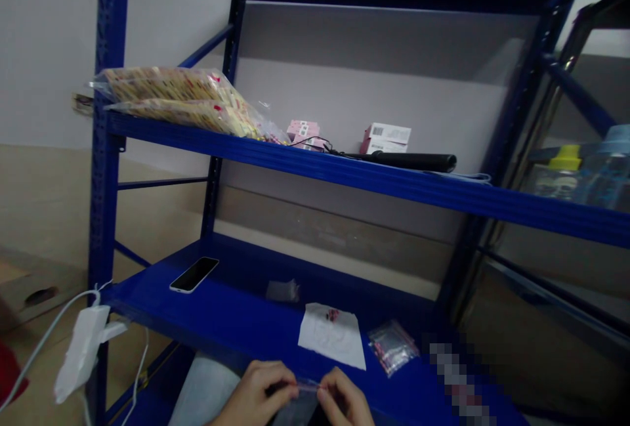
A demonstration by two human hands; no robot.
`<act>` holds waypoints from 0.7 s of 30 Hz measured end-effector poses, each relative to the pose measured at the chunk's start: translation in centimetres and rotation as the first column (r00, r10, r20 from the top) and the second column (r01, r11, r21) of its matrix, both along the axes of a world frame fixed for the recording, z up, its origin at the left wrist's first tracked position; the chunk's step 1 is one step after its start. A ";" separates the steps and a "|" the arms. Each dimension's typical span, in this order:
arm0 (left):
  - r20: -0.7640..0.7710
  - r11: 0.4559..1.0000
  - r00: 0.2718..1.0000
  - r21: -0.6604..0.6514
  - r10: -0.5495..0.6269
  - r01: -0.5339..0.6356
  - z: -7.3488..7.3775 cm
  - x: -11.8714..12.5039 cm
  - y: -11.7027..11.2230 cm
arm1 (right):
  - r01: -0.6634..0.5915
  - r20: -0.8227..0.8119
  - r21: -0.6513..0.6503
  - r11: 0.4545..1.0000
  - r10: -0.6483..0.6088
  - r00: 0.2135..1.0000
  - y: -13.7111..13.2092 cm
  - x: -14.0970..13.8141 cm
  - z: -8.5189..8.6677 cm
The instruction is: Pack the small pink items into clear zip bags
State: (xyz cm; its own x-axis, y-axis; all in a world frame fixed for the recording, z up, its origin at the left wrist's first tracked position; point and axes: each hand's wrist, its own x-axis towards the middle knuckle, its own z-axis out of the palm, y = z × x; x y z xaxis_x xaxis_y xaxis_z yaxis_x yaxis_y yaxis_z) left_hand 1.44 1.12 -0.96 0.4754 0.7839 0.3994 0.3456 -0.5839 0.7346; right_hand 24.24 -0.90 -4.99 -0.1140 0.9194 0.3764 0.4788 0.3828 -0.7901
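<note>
At the front edge of the lower blue shelf, my left hand (263, 392) and my right hand (344, 398) pinch the top of a small clear plastic zip bag (295, 407), one at each end of its opening strip. The lower part of the bag is dark and partly hidden by my fingers. Just beyond my hands lies a white sheet of paper (332, 340) with a few small red and dark pieces (333, 315) on it. To its right is a clear bag (392, 347) with small pinkish-red items inside. A flat translucent bag (282, 291) lies farther back.
A phone (194, 275) lies on the left of the lower shelf (236, 321). Stuffed plastic bags (177, 98), small boxes (387, 137) and a black rod (416, 161) sit on the upper shelf. A white power strip (83, 350) hangs by the left post. Bottles (561, 173) stand at right.
</note>
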 end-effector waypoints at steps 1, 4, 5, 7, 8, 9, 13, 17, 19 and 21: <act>0.002 1.000 1.000 0.005 -0.006 0.006 0.1 0.0 -0.1 | -0.020 0.027 0.002 1.000 0.020 0.999 -0.1 0.2 0.5; 0.007 0.999 1.000 0.026 -0.024 0.024 0.1 0.3 -0.4 | -0.049 0.096 0.023 0.999 0.046 0.994 -0.5 0.6 1.3; 0.008 0.999 1.000 0.026 -0.022 0.022 0.1 0.4 -0.5 | -0.055 0.115 0.026 0.998 0.051 0.992 -0.6 0.7 1.5; 0.010 1.000 1.000 0.009 0.002 -0.002 -0.1 0.7 -0.7 | -0.075 0.137 0.016 0.997 0.072 0.988 -0.8 0.6 1.9; 0.011 1.000 1.000 -0.003 0.020 -0.020 -0.1 0.8 -0.7 | -0.091 0.138 0.002 0.996 0.090 0.986 -0.9 0.4 2.1; 0.009 0.999 0.999 -0.013 0.033 -0.033 -0.2 0.9 -0.8 | -0.109 0.134 -0.013 0.994 0.110 0.985 -1.0 0.3 2.4; -0.012 0.999 1.000 -0.044 0.022 -0.022 -0.5 1.3 -0.9 | -0.124 0.117 -0.052 0.991 0.129 0.985 -1.7 -0.5 3.8; -0.033 0.998 0.999 -0.058 0.004 -0.006 -0.7 1.7 -1.3 | -0.082 0.091 -0.085 0.993 0.089 0.992 -2.5 -1.3 4.6; -0.049 0.999 0.999 -0.041 0.001 -0.003 -0.7 1.8 -1.5 | -0.089 0.084 -0.104 0.991 0.098 0.992 -2.8 -1.5 4.9; -0.058 1.000 0.998 -0.023 -0.010 0.009 -0.8 1.9 -1.7 | -0.102 0.092 -0.115 0.988 0.113 0.989 -3.0 -1.6 5.2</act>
